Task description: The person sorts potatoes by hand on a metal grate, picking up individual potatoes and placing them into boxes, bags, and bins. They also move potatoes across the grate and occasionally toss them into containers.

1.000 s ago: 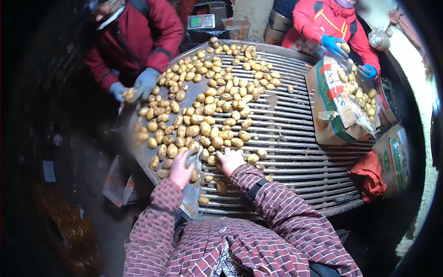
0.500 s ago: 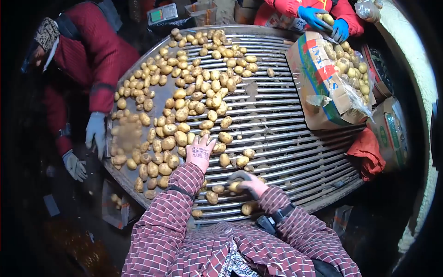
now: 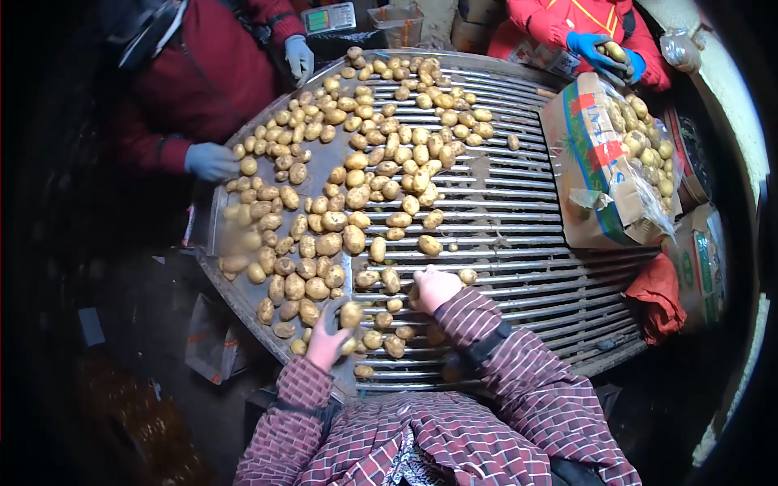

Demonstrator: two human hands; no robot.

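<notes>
Many potatoes (image 3: 329, 243) lie spread over the left half of a sorting table with metal bars (image 3: 494, 223). My left hand (image 3: 324, 340), in a glove with grey fingers, is closed round a potato (image 3: 350, 314) at the near edge of the heap. To its right, my right hand (image 3: 436, 289) is over the bars, back upward and fingers curled down; whatever they may hold is hidden. Close to it lie a potato (image 3: 468, 276) and another potato (image 3: 391, 280). A blurred potato (image 3: 436, 334) shows beside my right sleeve.
Across the bars, a carton (image 3: 587, 166) full of potatoes stands at the right, beside a red cloth (image 3: 655, 298). One person's gloved hand (image 3: 212, 162) is at the left rim. Another person's blue gloves (image 3: 596, 53) hold potatoes behind the carton. A crate (image 3: 212, 340) stands below left.
My left hand has come back toward me and now holds a potato. My right hand has moved forward over the bars. The person at left has shifted both hands up along the table.
</notes>
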